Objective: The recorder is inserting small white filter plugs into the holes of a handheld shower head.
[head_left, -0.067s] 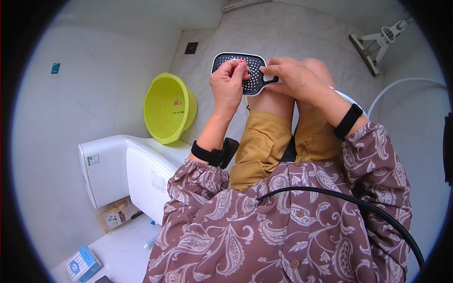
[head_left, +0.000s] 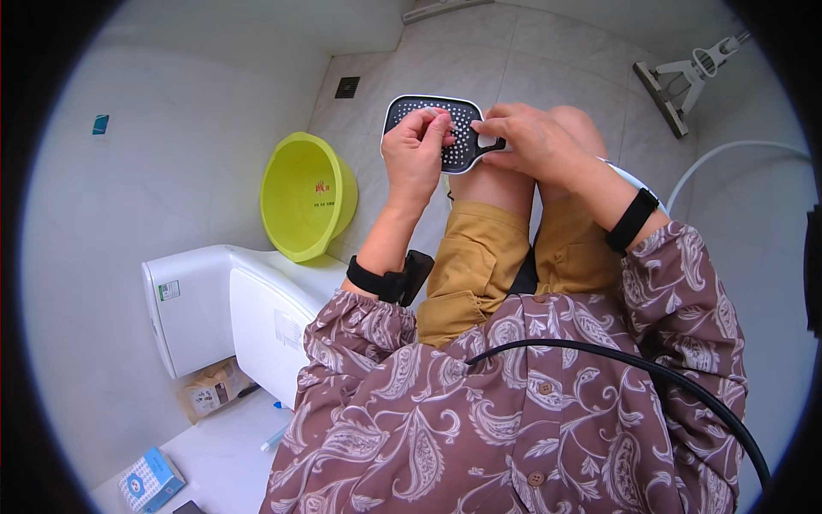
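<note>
A shower head (head_left: 462,154) with a black face, rows of pale nozzles and a white rim lies face up over my knees. My right hand (head_left: 533,144) is closed round its handle end, the thumb and a finger at the opening by the neck. Over the nozzle face, my left hand (head_left: 413,154) makes a pinch with thumb and fingertips. Something small and whitish shows at those fingertips, too small to name. A white hose (head_left: 638,182) passes behind my right forearm.
A yellow-green basin (head_left: 295,197) rests beside the white toilet (head_left: 261,300) on the left. A floor drain (head_left: 347,87) lies beyond it. At the far right a mop (head_left: 676,90) stands against the wall. A blue box (head_left: 150,481) sits at the lower left.
</note>
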A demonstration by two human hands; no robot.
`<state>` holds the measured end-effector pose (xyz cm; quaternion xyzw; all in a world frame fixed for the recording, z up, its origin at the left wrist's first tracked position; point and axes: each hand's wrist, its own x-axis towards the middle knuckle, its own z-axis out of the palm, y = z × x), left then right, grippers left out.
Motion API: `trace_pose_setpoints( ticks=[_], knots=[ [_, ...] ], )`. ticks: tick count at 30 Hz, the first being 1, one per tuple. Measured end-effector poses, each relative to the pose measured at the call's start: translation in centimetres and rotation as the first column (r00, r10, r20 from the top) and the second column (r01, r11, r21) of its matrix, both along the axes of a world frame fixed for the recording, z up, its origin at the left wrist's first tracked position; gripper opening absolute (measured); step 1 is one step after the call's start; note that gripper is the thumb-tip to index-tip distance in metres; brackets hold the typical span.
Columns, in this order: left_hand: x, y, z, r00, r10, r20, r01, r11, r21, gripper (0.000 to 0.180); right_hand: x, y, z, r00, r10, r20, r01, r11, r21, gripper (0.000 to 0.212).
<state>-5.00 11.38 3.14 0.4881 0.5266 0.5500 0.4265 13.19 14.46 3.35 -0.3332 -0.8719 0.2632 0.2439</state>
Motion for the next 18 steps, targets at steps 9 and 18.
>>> trace_pose_setpoints(
  ticks=[9, 18],
  knots=[
    [-0.05, -0.17, 0.14, 0.993, -0.028, -0.115, 0.028, 1.0, -0.008, 0.01, -0.08, 0.16, -0.27, 1.0, 0.015, -0.015, -0.015, 1.0, 0.002, 0.037],
    [0.09, -0.07, 0.02, 0.982, -0.048, -0.181, 0.047, 0.999, -0.011, 0.011, 0.03, 0.19, -0.23, 1.0, 0.015, -0.009, -0.015, 1.0, 0.014, 0.036]
  ],
)
